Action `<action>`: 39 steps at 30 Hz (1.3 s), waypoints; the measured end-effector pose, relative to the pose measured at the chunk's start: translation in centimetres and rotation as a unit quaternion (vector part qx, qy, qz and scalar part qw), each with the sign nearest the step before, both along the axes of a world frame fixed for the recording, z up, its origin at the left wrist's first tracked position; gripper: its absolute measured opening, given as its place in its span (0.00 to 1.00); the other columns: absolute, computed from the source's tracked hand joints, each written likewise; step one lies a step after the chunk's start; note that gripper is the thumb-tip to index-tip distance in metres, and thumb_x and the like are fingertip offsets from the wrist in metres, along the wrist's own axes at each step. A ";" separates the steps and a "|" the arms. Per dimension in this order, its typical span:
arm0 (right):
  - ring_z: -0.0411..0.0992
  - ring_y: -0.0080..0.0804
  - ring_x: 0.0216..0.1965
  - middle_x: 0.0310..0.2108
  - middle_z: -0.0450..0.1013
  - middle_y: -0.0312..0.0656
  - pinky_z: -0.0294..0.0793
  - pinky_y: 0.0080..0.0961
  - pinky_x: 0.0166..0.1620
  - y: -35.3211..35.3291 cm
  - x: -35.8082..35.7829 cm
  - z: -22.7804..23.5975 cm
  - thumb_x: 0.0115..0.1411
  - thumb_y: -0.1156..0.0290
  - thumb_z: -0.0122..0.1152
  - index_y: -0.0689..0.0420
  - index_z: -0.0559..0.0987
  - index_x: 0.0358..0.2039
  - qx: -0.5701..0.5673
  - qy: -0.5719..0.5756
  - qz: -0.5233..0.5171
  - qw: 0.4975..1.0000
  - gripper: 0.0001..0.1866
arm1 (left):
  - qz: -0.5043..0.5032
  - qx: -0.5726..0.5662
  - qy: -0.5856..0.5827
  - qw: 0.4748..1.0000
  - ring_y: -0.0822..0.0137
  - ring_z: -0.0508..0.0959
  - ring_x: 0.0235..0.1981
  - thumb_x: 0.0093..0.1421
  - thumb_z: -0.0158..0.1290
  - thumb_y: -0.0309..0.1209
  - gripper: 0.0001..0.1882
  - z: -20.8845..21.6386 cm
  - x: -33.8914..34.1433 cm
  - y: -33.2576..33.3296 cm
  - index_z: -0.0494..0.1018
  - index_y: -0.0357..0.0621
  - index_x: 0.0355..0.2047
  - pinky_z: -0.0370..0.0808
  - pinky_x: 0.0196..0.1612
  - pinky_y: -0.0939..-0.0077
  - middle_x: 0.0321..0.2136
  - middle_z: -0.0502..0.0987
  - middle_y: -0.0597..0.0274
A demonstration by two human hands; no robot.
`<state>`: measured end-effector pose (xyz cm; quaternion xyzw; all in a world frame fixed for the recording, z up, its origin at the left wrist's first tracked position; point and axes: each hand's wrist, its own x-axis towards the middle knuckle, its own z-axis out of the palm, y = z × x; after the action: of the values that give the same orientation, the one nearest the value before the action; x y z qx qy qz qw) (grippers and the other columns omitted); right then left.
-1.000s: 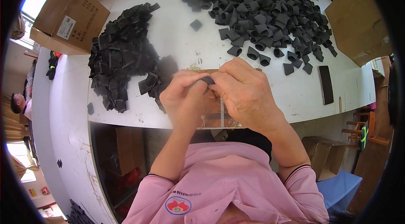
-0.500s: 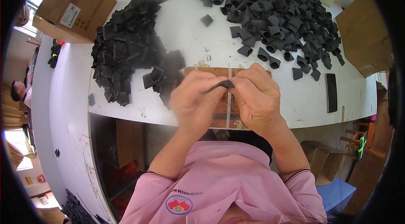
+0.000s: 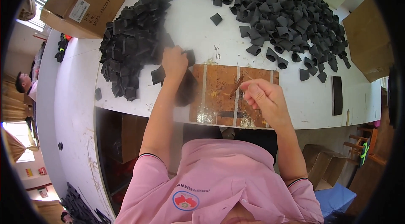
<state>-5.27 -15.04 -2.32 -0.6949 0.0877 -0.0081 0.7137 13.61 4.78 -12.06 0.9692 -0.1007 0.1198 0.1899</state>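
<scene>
At the near edge of the left pile of flat black pieces (image 3: 135,47), my left hand (image 3: 174,61) has its fingers bent together at the edge of a black piece (image 3: 190,58). The grip itself is partly hidden. My right hand (image 3: 266,101) hovers over the right side of a brown work board (image 3: 217,85) crossed by pale strips of tape. Its fingers are curled in to the thumb; anything between them is too small to make out. Farther right lies a large heap of black tube-shaped pieces (image 3: 278,17), many with open ends.
One black piece (image 3: 216,19) lies alone between the piles. A dark flat bar (image 3: 336,95) rests at the right of the white table (image 3: 308,97). Cardboard boxes stand at the back left (image 3: 84,7) and right (image 3: 371,38). Another person (image 3: 26,85) is far left.
Both hands were together over the board, pinching a black piece. They have parted: the left went forward and left to the flat pieces, the right stayed over the board. That piece no longer shows.
</scene>
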 end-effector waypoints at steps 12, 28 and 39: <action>0.70 0.42 0.24 0.22 0.71 0.48 0.67 0.30 0.28 3.5 -1.9 -2.3 0.53 0.70 0.53 0.64 0.74 0.25 -0.152 -0.028 0.068 0.986 0.09 | -0.071 -0.312 -0.119 0.940 0.57 0.74 0.27 0.45 0.52 0.18 0.07 3.9 -10.2 -2.3 0.70 0.38 0.27 0.71 0.29 0.71 0.26 0.73 0.55; 0.69 0.42 0.23 0.21 0.70 0.49 0.67 0.29 0.27 2.0 -4.6 -5.8 0.51 0.72 0.53 0.65 0.73 0.26 -0.174 0.031 0.030 0.984 0.08 | -0.248 -0.054 0.010 0.967 0.53 0.68 0.35 0.38 0.50 0.19 0.19 2.2 -14.3 -1.8 0.67 0.38 0.36 0.69 0.35 0.66 0.34 0.67 0.50; 0.69 0.42 0.23 0.21 0.70 0.49 0.67 0.30 0.28 2.6 -4.2 -5.5 0.51 0.72 0.52 0.65 0.74 0.25 -0.158 0.023 0.047 0.986 0.08 | -0.281 -0.017 -0.021 0.959 0.56 0.69 0.34 0.44 0.49 0.16 0.08 1.1 -12.7 -1.0 0.68 0.36 0.27 0.68 0.32 0.66 0.32 0.68 0.56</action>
<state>-9.52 -12.49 -7.85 -0.8022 0.0690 0.0281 0.5924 0.94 3.77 -10.92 0.8956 -0.3713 0.0836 0.2304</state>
